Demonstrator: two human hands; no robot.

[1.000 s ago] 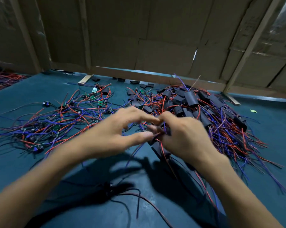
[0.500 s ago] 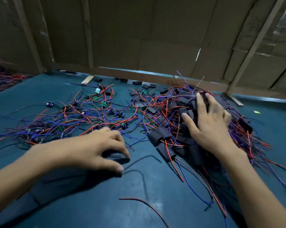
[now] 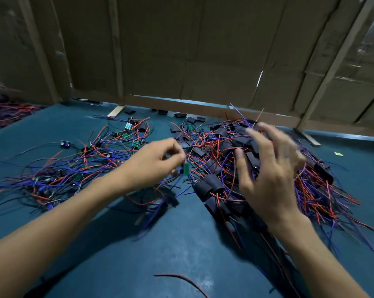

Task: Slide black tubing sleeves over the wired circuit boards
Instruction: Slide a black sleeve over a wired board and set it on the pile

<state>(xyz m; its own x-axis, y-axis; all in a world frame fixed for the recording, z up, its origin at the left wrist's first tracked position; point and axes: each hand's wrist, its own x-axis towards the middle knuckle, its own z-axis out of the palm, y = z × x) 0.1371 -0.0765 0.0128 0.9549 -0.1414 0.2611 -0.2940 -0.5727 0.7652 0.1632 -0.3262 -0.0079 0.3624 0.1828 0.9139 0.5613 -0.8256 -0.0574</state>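
Observation:
My left hand (image 3: 158, 161) is raised above the teal table and pinches a small green wired circuit board (image 3: 186, 169) that hangs below its fingertips, with its wires trailing down. My right hand (image 3: 267, 166) hovers with spread fingers over the pile of sleeved boards (image 3: 211, 186) on the right, a heap of black tubing sleeves with red and blue wires; it holds nothing that I can see. A pile of bare wired boards (image 3: 74, 168) spreads out on the left.
Loose black tubing sleeves (image 3: 194, 119) lie at the far edge of the teal table (image 3: 138, 254) by the cardboard wall (image 3: 203, 50). A single red wire (image 3: 181, 278) lies near the front. Another wire heap (image 3: 7, 112) sits far left.
My left hand has risen from the table surface and moved right, lifting a green board. My right hand has pulled back and lifted from the sleeved pile, fingers spread.

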